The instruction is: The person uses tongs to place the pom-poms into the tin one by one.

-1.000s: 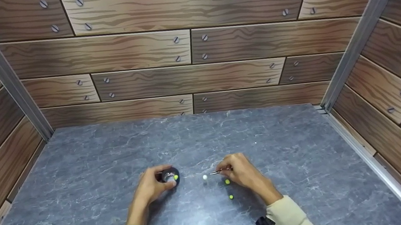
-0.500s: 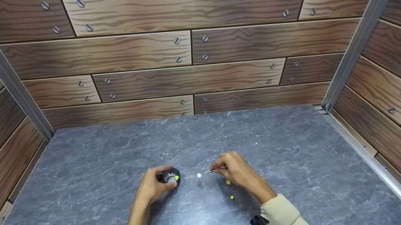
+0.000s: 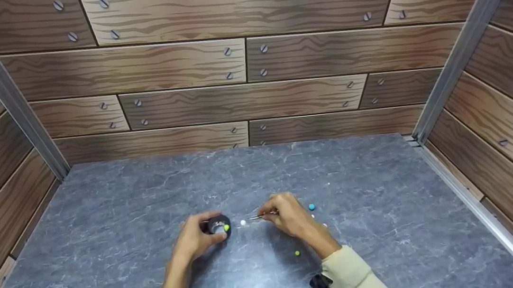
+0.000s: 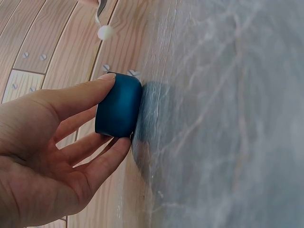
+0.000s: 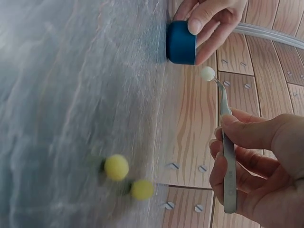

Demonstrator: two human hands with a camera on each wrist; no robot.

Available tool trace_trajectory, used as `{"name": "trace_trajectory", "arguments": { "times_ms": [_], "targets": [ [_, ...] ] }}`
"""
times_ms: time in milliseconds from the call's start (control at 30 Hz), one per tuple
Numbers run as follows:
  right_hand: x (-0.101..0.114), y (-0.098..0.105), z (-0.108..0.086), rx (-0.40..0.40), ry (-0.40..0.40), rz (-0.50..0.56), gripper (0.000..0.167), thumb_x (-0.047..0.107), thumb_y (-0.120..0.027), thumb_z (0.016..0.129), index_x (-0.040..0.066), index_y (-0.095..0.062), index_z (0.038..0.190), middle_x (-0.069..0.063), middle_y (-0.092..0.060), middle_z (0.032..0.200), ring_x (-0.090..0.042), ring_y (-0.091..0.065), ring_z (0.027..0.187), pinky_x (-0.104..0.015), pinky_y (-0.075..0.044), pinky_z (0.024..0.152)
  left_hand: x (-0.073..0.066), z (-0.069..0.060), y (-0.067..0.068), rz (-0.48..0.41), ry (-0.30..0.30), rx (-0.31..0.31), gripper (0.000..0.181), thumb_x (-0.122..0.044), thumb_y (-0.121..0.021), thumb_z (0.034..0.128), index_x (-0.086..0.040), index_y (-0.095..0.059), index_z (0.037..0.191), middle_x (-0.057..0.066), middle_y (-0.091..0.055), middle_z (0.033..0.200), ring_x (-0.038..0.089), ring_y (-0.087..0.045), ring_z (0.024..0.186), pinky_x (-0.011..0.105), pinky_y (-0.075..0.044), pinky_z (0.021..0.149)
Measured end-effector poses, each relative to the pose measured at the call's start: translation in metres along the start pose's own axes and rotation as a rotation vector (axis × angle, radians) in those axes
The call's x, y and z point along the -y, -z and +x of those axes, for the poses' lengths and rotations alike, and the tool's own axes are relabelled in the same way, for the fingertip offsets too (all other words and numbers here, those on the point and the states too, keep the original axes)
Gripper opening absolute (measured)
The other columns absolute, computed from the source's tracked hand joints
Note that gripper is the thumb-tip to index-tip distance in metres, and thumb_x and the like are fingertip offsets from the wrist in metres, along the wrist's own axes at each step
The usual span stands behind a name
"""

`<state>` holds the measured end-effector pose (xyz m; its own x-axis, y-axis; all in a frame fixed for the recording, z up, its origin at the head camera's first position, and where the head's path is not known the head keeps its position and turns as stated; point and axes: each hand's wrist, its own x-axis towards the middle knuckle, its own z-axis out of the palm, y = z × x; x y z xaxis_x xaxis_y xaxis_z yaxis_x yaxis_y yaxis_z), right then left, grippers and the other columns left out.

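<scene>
My left hand [image 3: 193,236] holds a small blue cup [image 4: 121,107] between thumb and fingers, its base on the grey table. From above, a yellow ball [image 3: 226,227] shows within the cup's round mouth. My right hand [image 3: 288,214] pinches a pair of metal tweezers [image 5: 229,175] with bent tips. At those tips is a small white ball [image 5: 207,73], off the table and a short way to the right of the cup. The cup's far inside is hard to make out.
On the marbled table [image 3: 147,189], a blue ball [image 3: 311,207] and two whitish specks lie just beyond my right wrist. Two yellow balls, one nearer [image 5: 116,167] and one beside it [image 5: 142,189], show in the right wrist view. Wood-patterned walls [image 3: 181,66] enclose the table.
My right hand has moved left, carrying the tweezers and the white ball closer to the cup. The blue ball has come into sight behind it. My left hand stays in place.
</scene>
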<state>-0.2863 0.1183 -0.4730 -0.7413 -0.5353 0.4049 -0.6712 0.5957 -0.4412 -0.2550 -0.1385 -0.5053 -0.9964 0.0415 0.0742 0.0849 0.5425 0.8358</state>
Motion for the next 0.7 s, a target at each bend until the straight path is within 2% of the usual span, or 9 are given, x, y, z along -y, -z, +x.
{"name": "trace_trajectory", "arguments": {
  "times_ms": [133, 400, 700],
  "targets": [
    [0.004, -0.005, 0.006, -0.008, 0.019, 0.003, 0.011, -0.003, -0.078, 0.084, 0.005, -0.083, 0.09, -0.01, -0.076, 0.081, -0.022, -0.071, 0.074, -0.025, -0.056, 0.066, -0.001, 0.0, 0.001, -0.004, 0.005, 0.002, 0.052, -0.005, -0.089, 0.0765, -0.008, -0.074, 0.126, 0.018, -0.076, 0.118, 0.03, -0.073, 0.107, 0.05, -0.053, 0.099],
    [0.008, -0.014, 0.013, -0.01, 0.034, 0.001, 0.012, -0.005, -0.076, 0.084, 0.002, -0.083, 0.091, -0.012, -0.078, 0.087, -0.025, -0.075, 0.081, -0.032, -0.061, 0.073, -0.003, 0.0, 0.0, -0.008, 0.035, 0.022, 0.051, -0.006, -0.088, 0.0791, -0.008, -0.073, 0.128, 0.018, -0.075, 0.12, 0.03, -0.072, 0.109, 0.049, -0.054, 0.097],
    [0.013, -0.026, 0.021, -0.008, 0.024, 0.02, 0.011, -0.004, -0.077, 0.083, 0.003, -0.083, 0.09, -0.011, -0.078, 0.084, -0.024, -0.073, 0.078, -0.028, -0.059, 0.071, -0.001, -0.001, -0.001, -0.019, 0.011, 0.004, 0.05, -0.004, -0.088, 0.0775, -0.006, -0.074, 0.125, 0.019, -0.075, 0.117, 0.03, -0.073, 0.106, 0.048, -0.055, 0.095]
  ]
}}
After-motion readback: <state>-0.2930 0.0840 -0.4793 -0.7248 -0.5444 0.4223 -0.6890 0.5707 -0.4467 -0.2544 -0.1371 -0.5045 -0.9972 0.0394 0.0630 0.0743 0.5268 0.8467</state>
